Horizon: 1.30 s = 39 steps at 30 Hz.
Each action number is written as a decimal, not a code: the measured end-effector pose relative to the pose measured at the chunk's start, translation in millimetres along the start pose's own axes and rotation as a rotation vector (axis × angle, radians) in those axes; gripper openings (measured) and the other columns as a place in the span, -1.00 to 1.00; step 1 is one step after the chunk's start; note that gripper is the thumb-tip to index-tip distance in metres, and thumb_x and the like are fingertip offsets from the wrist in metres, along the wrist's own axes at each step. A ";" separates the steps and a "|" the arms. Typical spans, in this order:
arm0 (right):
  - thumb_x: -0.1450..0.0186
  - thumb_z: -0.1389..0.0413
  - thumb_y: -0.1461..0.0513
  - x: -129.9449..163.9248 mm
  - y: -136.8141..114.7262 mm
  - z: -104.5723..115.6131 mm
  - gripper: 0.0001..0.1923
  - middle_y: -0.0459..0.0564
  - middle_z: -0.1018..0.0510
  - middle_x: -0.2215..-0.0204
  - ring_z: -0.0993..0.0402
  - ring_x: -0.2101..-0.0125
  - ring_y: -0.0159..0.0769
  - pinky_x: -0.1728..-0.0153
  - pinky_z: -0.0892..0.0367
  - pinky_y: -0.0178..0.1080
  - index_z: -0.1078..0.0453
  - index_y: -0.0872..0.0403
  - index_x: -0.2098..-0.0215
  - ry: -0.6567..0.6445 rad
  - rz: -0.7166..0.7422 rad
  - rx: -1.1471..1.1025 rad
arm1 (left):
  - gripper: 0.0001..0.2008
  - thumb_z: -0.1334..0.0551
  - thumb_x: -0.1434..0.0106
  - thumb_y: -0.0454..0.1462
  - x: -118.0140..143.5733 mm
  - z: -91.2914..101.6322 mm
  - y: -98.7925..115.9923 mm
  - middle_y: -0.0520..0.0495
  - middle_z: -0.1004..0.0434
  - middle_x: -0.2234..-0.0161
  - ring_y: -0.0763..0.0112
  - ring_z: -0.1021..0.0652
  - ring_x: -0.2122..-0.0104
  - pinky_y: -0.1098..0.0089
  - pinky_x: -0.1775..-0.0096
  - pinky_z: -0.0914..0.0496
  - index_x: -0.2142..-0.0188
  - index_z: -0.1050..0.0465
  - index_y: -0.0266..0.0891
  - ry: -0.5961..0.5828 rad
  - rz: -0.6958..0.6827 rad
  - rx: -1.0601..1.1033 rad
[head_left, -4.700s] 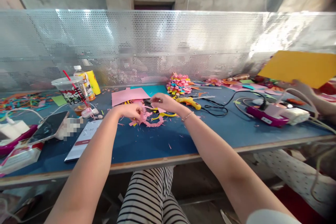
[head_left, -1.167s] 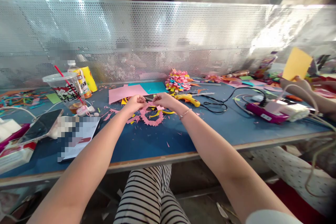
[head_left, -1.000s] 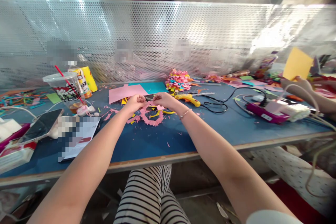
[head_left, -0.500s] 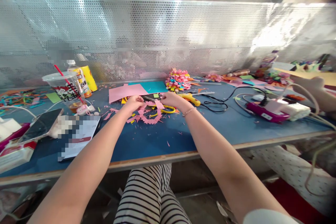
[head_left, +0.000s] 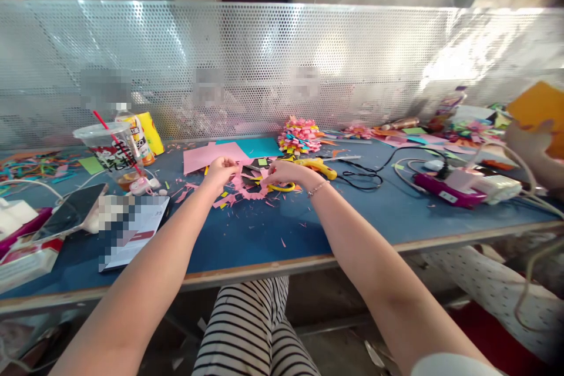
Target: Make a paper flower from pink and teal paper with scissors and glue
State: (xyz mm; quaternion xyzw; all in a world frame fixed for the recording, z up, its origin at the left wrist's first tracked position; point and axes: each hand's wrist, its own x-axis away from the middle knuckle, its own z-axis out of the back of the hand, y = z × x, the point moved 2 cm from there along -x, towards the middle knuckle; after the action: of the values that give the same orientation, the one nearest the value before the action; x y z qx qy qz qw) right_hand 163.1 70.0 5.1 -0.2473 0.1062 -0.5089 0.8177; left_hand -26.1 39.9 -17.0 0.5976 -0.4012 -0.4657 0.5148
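Observation:
A fringed pink paper strip (head_left: 250, 194) hangs in a curve between my two hands, low over the scraps on the table. At its left end, my left hand (head_left: 222, 172) is closed with thumb and fingers pinching the paper. My right hand (head_left: 285, 173) pinches the other end, its fingers partly hidden. Under and beside the right hand lie scissors with yellow handles (head_left: 284, 187). A yellow glue gun (head_left: 318, 166) rests just right of that hand. Behind my hands are a pink paper sheet (head_left: 202, 158) and a blue sheet (head_left: 261, 146).
A layered paper flower (head_left: 299, 134) stands by the perforated metal screen (head_left: 352, 64). On the left are a plastic cup (head_left: 108, 153), a phone (head_left: 70, 208) and a tablet (head_left: 136, 235). A purple power strip (head_left: 447, 191) lies right, near another person's hand (head_left: 526, 144) holding orange paper.
The pink strip has gone from a nearly closed ring to a wider, open curve as my hands shift slightly. At right, the other person's hand has raised the orange paper.

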 end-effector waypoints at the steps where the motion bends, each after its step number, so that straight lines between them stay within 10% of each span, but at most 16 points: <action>1: 0.05 -0.23 0.14 -1.5 1.1 -1.1 -0.76 -0.07 -0.39 0.61 -0.28 0.61 -0.42 0.63 -0.12 -0.36 -0.34 0.14 0.53 0.021 0.003 -0.019 | -0.82 -0.22 0.11 -0.46 -0.3 0.3 0.6 0.04 -0.36 0.56 0.58 -0.40 0.57 0.53 0.51 -0.26 0.50 -0.25 -0.27 0.010 -0.006 0.021; 18: -0.02 -0.10 0.27 -10.5 -7.6 -22.7 -0.91 -0.11 -0.36 0.64 -0.22 0.55 -0.45 0.53 -0.08 -0.40 -0.39 0.16 0.57 0.074 0.160 -0.014 | -0.80 -0.25 0.17 -0.38 -10.4 6.6 -3.7 0.07 -0.33 0.58 0.58 -0.36 0.62 0.54 0.60 -0.16 0.49 -0.28 -0.25 0.005 -0.092 -0.056; 39: -0.07 -0.09 0.31 -16.1 -9.3 -8.2 -0.79 -0.09 -0.42 0.47 -0.34 0.48 -0.46 0.44 -0.23 -0.38 -0.25 0.15 0.29 0.385 0.258 -0.579 | -0.78 -0.27 0.12 -0.34 -5.4 2.4 11.1 0.08 -0.31 0.54 0.57 -0.35 0.54 0.52 0.50 -0.22 0.48 -0.23 -0.24 0.052 -0.264 0.037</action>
State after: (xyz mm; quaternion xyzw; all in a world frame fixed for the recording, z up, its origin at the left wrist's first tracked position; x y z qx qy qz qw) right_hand 145.0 78.5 1.6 -0.3525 0.4279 -0.3880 0.7363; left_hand -29.8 42.9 -5.3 0.6665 -0.3143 -0.5062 0.4480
